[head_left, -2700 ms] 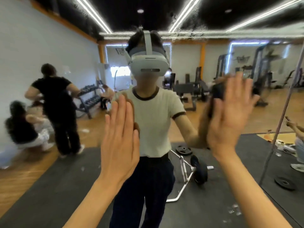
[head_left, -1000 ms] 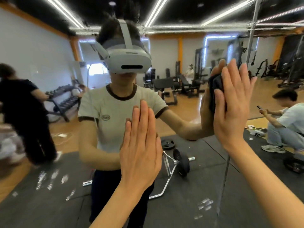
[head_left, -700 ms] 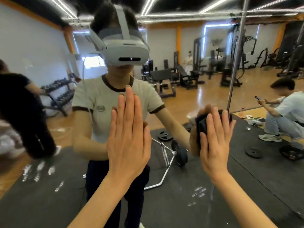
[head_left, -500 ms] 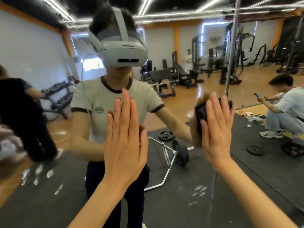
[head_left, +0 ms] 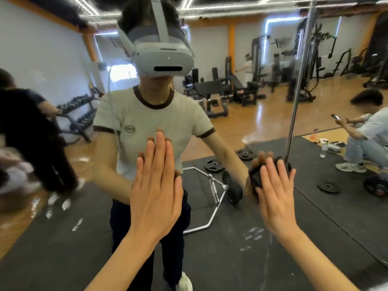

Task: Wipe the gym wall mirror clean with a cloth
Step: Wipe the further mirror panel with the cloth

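A: Head view: where is the cloth (head_left: pixel 257 179)?

B: Low on the right of the mirror (head_left: pixel 315 217), pinned flat to the glass under the right hand (head_left: pixel 275 198). It is dark and bunched, showing past the fingertips and along the thumb side. Its long axis I cannot tell, as the hand covers most of it.

A: And the grip?

B: Fingers straight and slightly fanned, pointing up, pressing the cloth against the glass rather than curling round it. The left hand (head_left: pixel 156 190) lies flat on the mirror too, fingers straight and close together, pointing up, holding nothing.

A: The mirror itself?

B: Upright, its vertical seam (head_left: pixel 296 101) running down just right of the cloth. Pale smudges (head_left: pixel 253 235) sit on the glass below the right hand, more of them at lower left (head_left: pixel 56 203) (streaky, like fingermarks).

A: Reflected?

B: The person in a headset (head_left: pixel 162 57), a barbell (head_left: pixel 222 190) on a black mat (head_left: pixel 315 206), weight plates (head_left: pixel 214 164), a dumbbell rack (head_left: pixel 80 114), and a crouching person (head_left: pixel 365 135) with a phone.
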Demonstrator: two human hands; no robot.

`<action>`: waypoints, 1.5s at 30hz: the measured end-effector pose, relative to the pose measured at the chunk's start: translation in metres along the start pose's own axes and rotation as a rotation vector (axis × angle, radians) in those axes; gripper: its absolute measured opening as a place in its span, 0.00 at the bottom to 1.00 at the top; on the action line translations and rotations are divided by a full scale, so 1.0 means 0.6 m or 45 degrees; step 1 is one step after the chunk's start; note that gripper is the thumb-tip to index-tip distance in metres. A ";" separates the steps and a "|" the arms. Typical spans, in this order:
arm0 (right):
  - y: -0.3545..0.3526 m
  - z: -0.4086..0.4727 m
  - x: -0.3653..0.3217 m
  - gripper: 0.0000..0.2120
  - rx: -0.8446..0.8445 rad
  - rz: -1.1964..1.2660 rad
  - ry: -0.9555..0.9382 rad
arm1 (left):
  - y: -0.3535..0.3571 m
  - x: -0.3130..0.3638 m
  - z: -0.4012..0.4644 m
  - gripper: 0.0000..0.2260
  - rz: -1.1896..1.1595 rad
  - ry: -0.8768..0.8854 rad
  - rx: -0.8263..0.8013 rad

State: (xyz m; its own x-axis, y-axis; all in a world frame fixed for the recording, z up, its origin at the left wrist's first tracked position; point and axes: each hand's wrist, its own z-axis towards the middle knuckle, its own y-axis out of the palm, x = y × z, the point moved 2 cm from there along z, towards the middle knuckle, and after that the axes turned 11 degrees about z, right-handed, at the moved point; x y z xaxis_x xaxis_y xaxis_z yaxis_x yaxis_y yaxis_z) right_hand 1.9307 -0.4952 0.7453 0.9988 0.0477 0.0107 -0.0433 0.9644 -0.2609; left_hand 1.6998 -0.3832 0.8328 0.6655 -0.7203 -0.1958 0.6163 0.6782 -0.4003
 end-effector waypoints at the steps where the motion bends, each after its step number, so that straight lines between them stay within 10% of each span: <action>1: -0.007 0.039 0.003 0.26 0.045 0.032 -0.037 | 0.000 0.000 0.000 0.30 0.003 0.000 0.005; 7: -0.016 0.209 -0.004 0.21 0.398 0.156 0.119 | -0.004 0.001 0.004 0.30 0.022 -0.021 -0.008; 15: 0.021 -0.024 -0.010 0.34 -0.089 -0.192 -0.328 | 0.000 -0.016 -0.051 0.30 -0.005 -0.018 -0.035; 22: -0.002 0.204 -0.024 0.20 0.452 0.146 0.035 | 0.013 -0.015 -0.055 0.32 0.052 -0.027 0.002; 29: 0.040 -0.055 -0.041 0.29 -0.113 -0.123 -0.276 | 0.012 -0.014 -0.053 0.32 0.074 -0.010 -0.022; 36: -0.021 0.175 0.018 0.21 0.376 0.091 0.024 | 0.004 -0.010 -0.046 0.27 0.078 -0.047 -0.056; 45: -0.001 0.071 0.009 0.23 0.190 0.000 0.075 | 0.010 -0.011 -0.049 0.29 0.063 -0.038 -0.032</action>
State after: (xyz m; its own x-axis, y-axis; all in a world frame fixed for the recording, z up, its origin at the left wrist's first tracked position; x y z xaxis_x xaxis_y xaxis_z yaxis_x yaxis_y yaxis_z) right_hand 1.9352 -0.4847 0.7865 0.9982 0.0369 -0.0469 -0.0421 0.9926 -0.1142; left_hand 1.6865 -0.3787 0.8055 0.7076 -0.6808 -0.1892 0.5717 0.7090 -0.4129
